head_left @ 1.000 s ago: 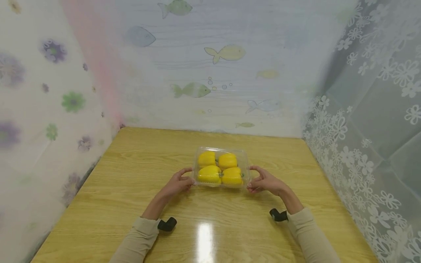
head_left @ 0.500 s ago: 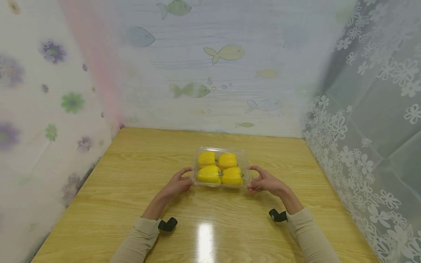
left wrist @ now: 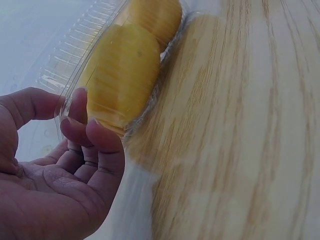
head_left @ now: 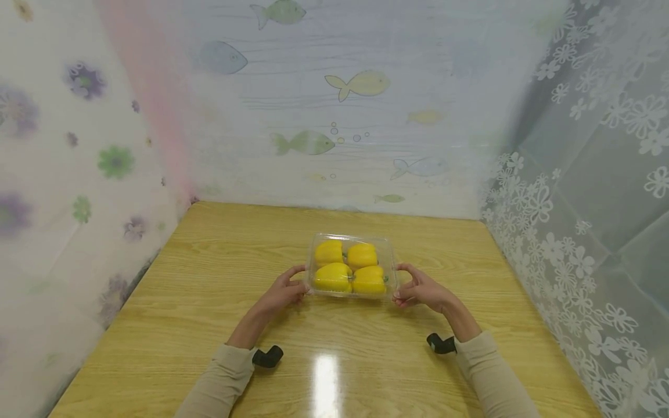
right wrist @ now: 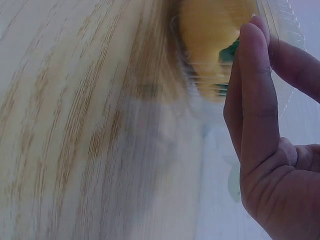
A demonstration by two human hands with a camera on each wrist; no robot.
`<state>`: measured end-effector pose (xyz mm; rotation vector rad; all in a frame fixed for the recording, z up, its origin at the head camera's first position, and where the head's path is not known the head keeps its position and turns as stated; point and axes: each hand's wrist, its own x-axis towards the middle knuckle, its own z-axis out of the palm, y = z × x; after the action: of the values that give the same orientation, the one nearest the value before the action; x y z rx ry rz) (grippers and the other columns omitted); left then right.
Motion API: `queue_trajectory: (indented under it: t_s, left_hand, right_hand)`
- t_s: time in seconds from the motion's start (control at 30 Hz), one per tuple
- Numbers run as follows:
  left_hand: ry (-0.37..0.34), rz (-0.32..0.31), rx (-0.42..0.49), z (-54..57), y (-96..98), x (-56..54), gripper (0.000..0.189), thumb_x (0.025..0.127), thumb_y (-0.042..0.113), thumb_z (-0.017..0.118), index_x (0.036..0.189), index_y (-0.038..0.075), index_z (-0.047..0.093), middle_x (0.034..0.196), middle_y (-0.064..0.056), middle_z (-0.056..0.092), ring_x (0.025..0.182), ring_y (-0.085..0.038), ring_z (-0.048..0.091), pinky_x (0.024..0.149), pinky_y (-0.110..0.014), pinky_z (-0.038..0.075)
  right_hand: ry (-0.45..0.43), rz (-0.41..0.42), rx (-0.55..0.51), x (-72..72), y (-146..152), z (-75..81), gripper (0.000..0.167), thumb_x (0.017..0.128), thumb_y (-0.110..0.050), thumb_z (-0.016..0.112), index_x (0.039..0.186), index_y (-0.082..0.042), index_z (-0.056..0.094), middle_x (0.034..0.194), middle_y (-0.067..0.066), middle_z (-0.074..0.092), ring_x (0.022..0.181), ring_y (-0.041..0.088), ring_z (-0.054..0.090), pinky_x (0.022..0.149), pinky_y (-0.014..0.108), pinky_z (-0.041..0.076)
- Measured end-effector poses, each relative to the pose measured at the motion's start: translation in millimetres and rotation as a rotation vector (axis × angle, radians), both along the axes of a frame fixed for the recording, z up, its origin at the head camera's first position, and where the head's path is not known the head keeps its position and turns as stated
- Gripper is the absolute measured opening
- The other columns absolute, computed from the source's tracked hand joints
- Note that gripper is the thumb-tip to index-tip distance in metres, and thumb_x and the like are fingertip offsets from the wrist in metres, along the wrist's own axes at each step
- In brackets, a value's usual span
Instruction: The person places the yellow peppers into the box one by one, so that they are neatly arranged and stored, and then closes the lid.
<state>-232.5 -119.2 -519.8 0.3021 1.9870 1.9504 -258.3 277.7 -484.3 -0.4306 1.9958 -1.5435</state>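
Observation:
A clear plastic clamshell box (head_left: 388, 249) lies near the middle of the table in the head view, its lid closed over several yellow bell peppers (head_left: 333, 277). My left hand (head_left: 284, 290) grips its left side near the front corner; the left wrist view shows thumb and curled fingertips on the rim (left wrist: 65, 102). On the opposite side, my right hand (head_left: 420, 288) pinches the rim between thumb and fingers. A green pepper stem (right wrist: 229, 51) shows through the plastic in the right wrist view. Whether the box's underside touches the table cannot be told.
The wood-grain table (head_left: 209, 255) carries a bright light reflection near its front. Fish-patterned cloth (head_left: 313, 87) hangs behind it, with flower-patterned sheets (head_left: 78, 174) on the left and grey lace-print curtain (head_left: 590, 203) on the right. A black wrist mount (head_left: 268, 356) sits by the left cuff.

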Motion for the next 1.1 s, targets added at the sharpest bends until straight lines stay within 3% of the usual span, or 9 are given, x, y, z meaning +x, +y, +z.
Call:
queue_trajectory:
  t_s: [0.5, 0.73, 1.1]
  left_hand:
    - [-0.009, -0.049, -0.013, 0.2, -5.7, -4.0, 0.062, 0.103, 0.012, 0.058, 0.157, 0.006, 0.03, 0.096, -0.01, 0.068, 0.072, -0.014, 0.049, 0.07, -0.029, 0.048]
    - [0.005, -0.055, -0.019, -0.8, -6.0, -3.6, 0.064, 0.102, 0.012, 0.06, 0.158, 0.005, 0.029, 0.084, -0.005, 0.061, 0.072, -0.015, 0.049, 0.07, -0.029, 0.048]
    - [0.004, -0.063, 0.001, -0.2, -5.6, -2.8, 0.064, 0.103, 0.011, 0.059, 0.159, 0.004, 0.027, 0.078, -0.003, 0.056, 0.07, -0.017, 0.045, 0.068, -0.03, 0.046]
  right_hand:
    - [-0.008, 0.006, -0.005, -0.5, 2.3, -2.4, 0.078, 0.1, -0.008, 0.063, 0.159, -0.003, 0.011, 0.095, 0.014, 0.075, 0.087, 0.024, 0.073, 0.083, 0.039, 0.06]
    - [-0.005, 0.003, -0.004, 0.0, 3.7, -5.7, 0.076, 0.101, -0.01, 0.061, 0.159, -0.004, 0.012, 0.098, 0.016, 0.075, 0.089, 0.025, 0.072, 0.085, 0.041, 0.06]
    - [0.007, -0.009, -0.001, 1.2, 1.7, -3.4, 0.07, 0.1, -0.004, 0.059, 0.155, -0.001, 0.015, 0.097, 0.02, 0.074, 0.086, 0.023, 0.072, 0.081, 0.038, 0.061]
